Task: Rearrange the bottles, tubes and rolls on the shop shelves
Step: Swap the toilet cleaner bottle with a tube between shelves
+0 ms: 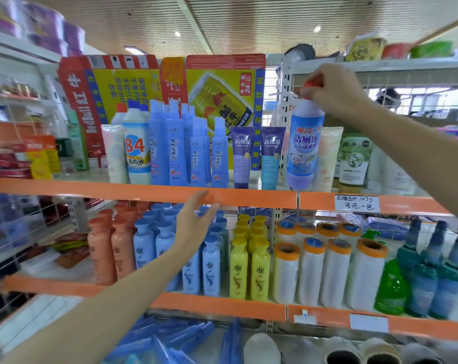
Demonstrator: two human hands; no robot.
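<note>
My right hand [332, 89] grips the red cap of a blue and white toilet cleaner bottle [304, 148] at the front of the upper shelf [143, 191], beside two purple and teal tubes [258, 156]. My left hand [196, 222] reaches out with straight fingers in front of the shelf's orange edge, above the blue bottles [154, 245] of the lower shelf, holding nothing. Left of the tubes stand several tall blue spray bottles [185, 151] and a white "84" bottle [137, 151].
Red Bull cartons [217, 101] back the upper shelf. The lower shelf holds orange [109, 248] and yellow bottles [250, 269], white rolls with orange ends [335, 271] and green bottles [390, 287]. A handwritten price tag [356, 203] hangs on the orange edge. Blue tubes [170, 340] lie below.
</note>
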